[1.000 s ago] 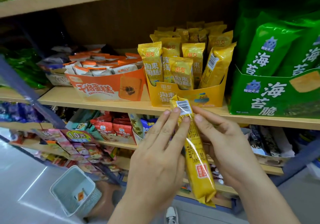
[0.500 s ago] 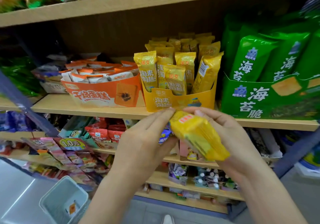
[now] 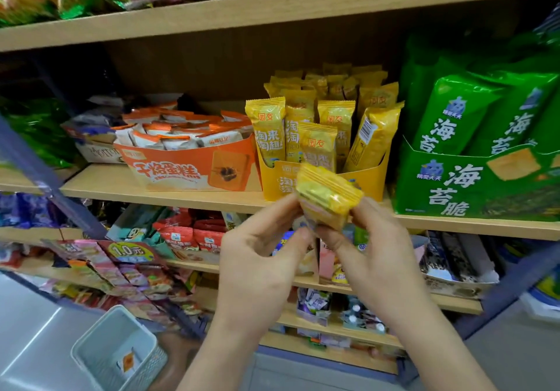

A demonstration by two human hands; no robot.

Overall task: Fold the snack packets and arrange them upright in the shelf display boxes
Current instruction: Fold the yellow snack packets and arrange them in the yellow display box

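A yellow snack packet (image 3: 328,195), folded over on itself, is held up just in front of the yellow display box (image 3: 366,183) on the middle shelf. My left hand (image 3: 260,257) pinches its left side and my right hand (image 3: 372,248) pinches its right side. Several yellow packets (image 3: 268,131) of the same kind stand upright in the box behind it, and one packet (image 3: 371,136) at the right leans with its barcode showing.
An orange display box (image 3: 194,168) of white-and-orange packets stands left of the yellow one. A green box (image 3: 472,190) of green bags stands to the right. Lower shelves hold mixed snacks. A pale plastic basket (image 3: 115,354) sits on the floor at lower left.
The long yellow packet that hung straight down between my hands is now doubled over into a short bundle. Both hands rose with it toward the yellow display box.
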